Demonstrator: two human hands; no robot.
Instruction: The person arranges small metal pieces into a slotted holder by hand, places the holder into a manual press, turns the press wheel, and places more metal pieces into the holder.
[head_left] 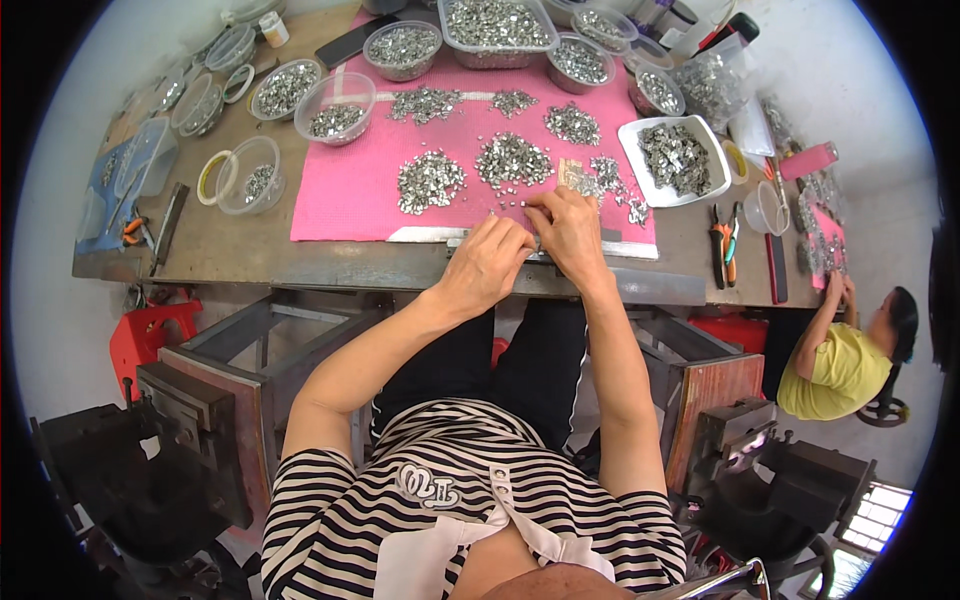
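Observation:
At the front edge of the pink mat [330,205], my left hand [482,262] and my right hand [568,232] meet with fingertips pinched close together. Whatever they pinch is too small or too hidden to name. Beneath them lies a flat metal bar [630,249], partly covered by my hands. Just beyond my fingers sits a heap of small shiny metal pieces [512,160], with a few loose bits scattered toward me. Another heap of metal pieces [430,183] is to its left. A small tan patch [572,174] with metal pieces around it lies beyond my right hand.
Clear plastic tubs of metal pieces [403,48] line the back. A white tray [650,190] holds darker pieces at right, near pliers [720,250]. An empty-looking round tub [232,200] stands left. A co-worker in a yellow top [840,365] sits at far right.

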